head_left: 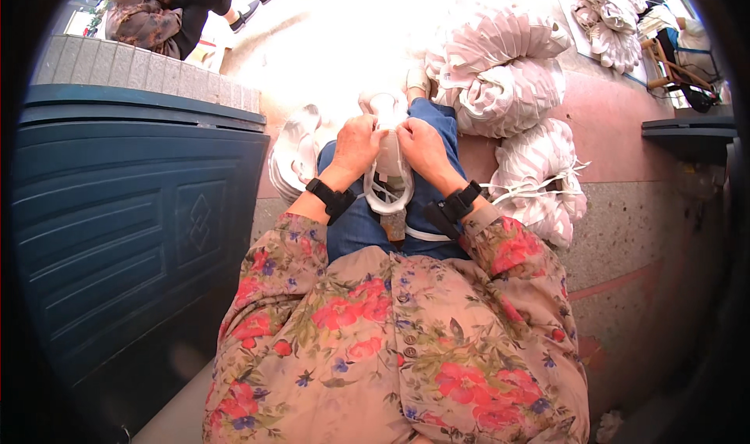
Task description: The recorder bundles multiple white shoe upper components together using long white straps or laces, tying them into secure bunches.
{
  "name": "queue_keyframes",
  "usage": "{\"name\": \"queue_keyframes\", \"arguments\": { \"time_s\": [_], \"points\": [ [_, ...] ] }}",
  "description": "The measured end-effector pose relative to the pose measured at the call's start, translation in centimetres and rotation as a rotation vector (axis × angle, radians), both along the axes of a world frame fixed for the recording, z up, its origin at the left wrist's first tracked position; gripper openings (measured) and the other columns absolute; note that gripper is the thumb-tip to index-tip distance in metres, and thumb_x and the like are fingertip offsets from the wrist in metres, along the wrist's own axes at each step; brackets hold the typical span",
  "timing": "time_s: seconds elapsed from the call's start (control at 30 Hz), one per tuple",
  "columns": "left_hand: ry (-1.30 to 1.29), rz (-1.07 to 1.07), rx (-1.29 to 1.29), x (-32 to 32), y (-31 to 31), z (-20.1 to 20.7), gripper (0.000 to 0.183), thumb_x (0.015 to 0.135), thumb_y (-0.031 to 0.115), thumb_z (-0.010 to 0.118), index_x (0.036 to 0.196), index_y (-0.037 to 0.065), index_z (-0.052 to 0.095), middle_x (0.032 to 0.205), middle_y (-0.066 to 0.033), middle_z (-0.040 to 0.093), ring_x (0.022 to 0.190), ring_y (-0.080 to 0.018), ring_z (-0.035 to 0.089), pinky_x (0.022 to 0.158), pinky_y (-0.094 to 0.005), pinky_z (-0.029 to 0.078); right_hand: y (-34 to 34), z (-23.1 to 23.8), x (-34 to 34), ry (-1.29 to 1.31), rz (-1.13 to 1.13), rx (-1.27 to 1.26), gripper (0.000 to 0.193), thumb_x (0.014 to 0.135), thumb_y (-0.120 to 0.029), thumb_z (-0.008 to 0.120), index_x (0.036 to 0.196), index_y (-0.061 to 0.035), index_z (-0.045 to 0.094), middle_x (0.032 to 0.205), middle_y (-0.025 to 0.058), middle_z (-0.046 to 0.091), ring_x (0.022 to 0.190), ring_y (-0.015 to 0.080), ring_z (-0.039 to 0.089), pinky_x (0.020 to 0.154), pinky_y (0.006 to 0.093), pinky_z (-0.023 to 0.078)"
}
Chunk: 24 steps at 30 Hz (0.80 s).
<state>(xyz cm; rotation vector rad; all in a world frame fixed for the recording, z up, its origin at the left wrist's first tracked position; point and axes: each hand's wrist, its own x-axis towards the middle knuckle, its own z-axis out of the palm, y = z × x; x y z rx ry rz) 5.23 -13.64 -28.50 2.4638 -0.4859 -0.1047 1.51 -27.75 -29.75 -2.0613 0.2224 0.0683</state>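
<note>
A pale white shoe upper rests between my knees, its rounded opening toward me and its far end washed out by bright light. My left hand is closed on its left edge, with thumb and fingers pinched together. On the opposite edge my right hand pinches it too, a short gap from the left. Whether a lace or thread is between the fingers is too bright to make out. Just left of my left knee stands a stack of similar white uppers.
Large bundles of white-pink uppers lie to my right, with another tied bundle nearer. More bundles and a wooden-framed chair are at the far right. A dark blue panelled door stands on my left. Another person sits at the far left.
</note>
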Motion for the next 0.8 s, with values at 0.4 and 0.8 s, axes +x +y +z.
{"name": "queue_keyframes", "arguments": {
  "time_s": [0.4, 0.8],
  "points": [
    [0.143, 0.095, -0.127, -0.3, 0.6, 0.7, 0.025, 0.070, 0.014, 0.064, 0.088, -0.002, 0.057, 0.072, -0.0123, 0.059, 0.068, -0.0220, 0.057, 0.061, -0.0312, 0.046, 1.3, -0.2, 0.7, -0.121, 0.028, -0.030, 0.018, 0.078, -0.015, 0.048, 0.082, -0.0009, 0.059, 0.086, 0.0189, 0.058, 0.084, 0.0329, 0.055, 0.072, 0.0402, 0.043],
    [-0.017, -0.043, 0.030, 0.8, 2.0, 1.4, 0.019, 0.071, 0.015, 0.064, 0.084, 0.002, 0.060, 0.068, -0.0102, 0.058, 0.066, -0.0198, 0.057, 0.060, -0.0289, 0.046, 1.3, 1.5, 0.4, -0.235, 0.205, -0.036, 0.029, 0.074, -0.010, 0.051, 0.102, -0.0003, 0.048, 0.089, 0.0184, 0.056, 0.086, 0.0331, 0.055, 0.073, 0.0384, 0.043]
  ]
}}
